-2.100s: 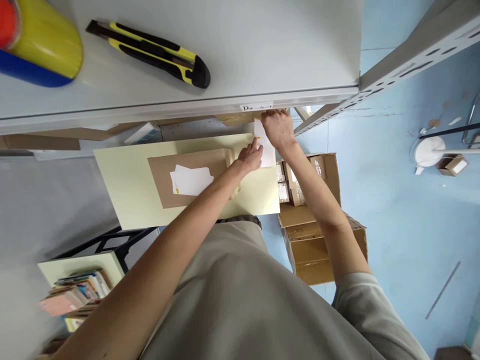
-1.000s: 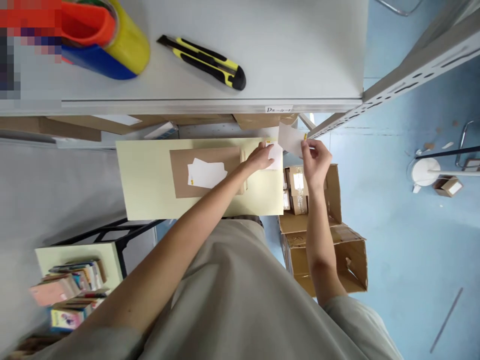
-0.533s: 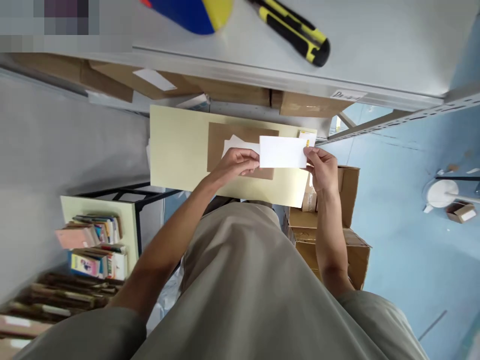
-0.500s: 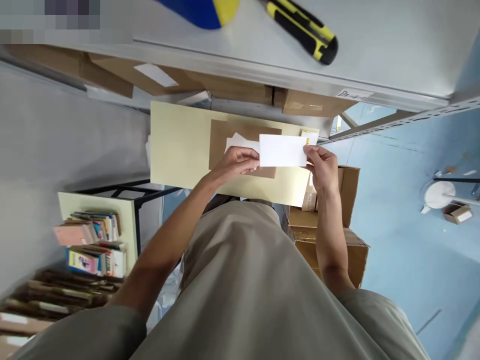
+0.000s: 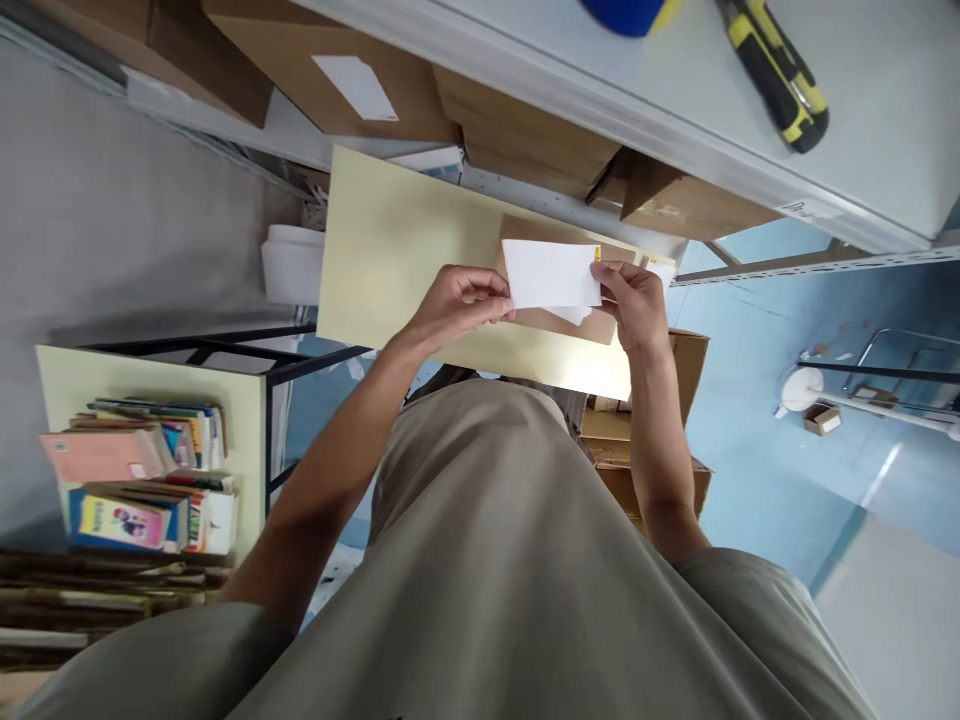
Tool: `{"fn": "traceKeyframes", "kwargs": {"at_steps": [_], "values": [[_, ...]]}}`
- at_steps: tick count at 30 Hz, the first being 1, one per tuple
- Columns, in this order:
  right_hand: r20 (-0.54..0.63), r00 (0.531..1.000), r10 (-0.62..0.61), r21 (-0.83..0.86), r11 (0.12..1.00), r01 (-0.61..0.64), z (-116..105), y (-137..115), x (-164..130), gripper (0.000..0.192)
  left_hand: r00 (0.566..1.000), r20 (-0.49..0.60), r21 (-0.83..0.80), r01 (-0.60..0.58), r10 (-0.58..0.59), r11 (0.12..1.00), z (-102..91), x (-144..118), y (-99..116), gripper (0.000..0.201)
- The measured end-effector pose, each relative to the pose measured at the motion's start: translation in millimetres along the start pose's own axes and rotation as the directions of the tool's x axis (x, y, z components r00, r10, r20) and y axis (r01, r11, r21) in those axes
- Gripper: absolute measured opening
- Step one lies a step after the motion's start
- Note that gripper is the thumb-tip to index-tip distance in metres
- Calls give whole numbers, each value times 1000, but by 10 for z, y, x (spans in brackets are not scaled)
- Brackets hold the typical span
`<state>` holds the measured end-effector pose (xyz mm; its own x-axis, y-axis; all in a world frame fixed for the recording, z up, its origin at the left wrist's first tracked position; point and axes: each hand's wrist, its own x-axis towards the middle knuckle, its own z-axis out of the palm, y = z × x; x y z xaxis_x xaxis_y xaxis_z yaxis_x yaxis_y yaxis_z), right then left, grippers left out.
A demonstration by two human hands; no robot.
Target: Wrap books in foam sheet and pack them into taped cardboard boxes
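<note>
A blank white rectangle of paper [image 5: 551,275], with a small yellow mark at its upper right corner, is held up level between both hands. My left hand [image 5: 466,303] pinches its lower left corner between thumb and fingers. The right edge is gripped by my right hand [image 5: 636,300], thumb in front near the yellow mark. Behind the paper lies a flat brown cardboard piece [image 5: 551,229] on a cream tabletop [image 5: 405,230]. Another white slip [image 5: 571,314] peeks out below the held paper, partly hidden by it.
A grey shelf [image 5: 690,110] ahead carries a black-and-yellow utility knife [image 5: 780,85] and a blue-and-yellow object [image 5: 626,12]. Cardboard boxes [image 5: 525,130] stand beneath it. Stacked books [image 5: 157,450] lie on a side table at left, near a white bin [image 5: 291,265]. Open cartons [image 5: 686,365] are at right.
The camera view has turned, shifting the shelf and table in the picture. The held paper has moved left relative to the brown cardboard and now covers more of it. Both grips stay the same.
</note>
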<state>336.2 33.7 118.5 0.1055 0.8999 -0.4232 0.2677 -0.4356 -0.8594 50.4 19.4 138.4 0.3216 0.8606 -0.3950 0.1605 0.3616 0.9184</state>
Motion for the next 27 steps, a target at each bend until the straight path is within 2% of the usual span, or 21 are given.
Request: {"fn": "traceKeyframes", "kwargs": {"at_steps": [3, 6, 9, 12, 14, 17, 20, 27], "values": [[-10, 998, -68, -62, 996, 67, 435, -95, -8, 37, 999, -22, -47, -37, 36, 998, -352, -146, -98, 25], [-62, 960, -274, -179, 949, 260, 862, -291, -162, 24, 996, -57, -71, -70, 66, 995, -679, -268, -224, 26], [54, 888, -457, -277, 848, 453, 1257, -577, -474, 14, 990, -88, -77, -119, 112, 990, -954, -375, -331, 27], [197, 831, -520, -330, 764, 555, 1603, -815, -774, 9, 986, -73, -62, -154, 150, 986, -1173, -481, -371, 26], [222, 810, -543, -386, 714, 584, 1792, -903, -894, 7, 985, -52, -41, -169, 167, 985, -1292, -544, -365, 24], [222, 778, -588, -472, 633, 613, 1991, -968, -959, 6, 980, -32, -13, -196, 196, 980, -1439, -602, -346, 22], [236, 759, -606, -530, 574, 624, 2101, -1022, -962, 7, 977, -15, 2, -212, 212, 977, -1553, -608, -336, 21], [248, 795, -554, -576, 575, 581, 2237, -1115, -915, 13, 975, 32, -35, -220, 221, 975, -1669, -533, -356, 18]]}}
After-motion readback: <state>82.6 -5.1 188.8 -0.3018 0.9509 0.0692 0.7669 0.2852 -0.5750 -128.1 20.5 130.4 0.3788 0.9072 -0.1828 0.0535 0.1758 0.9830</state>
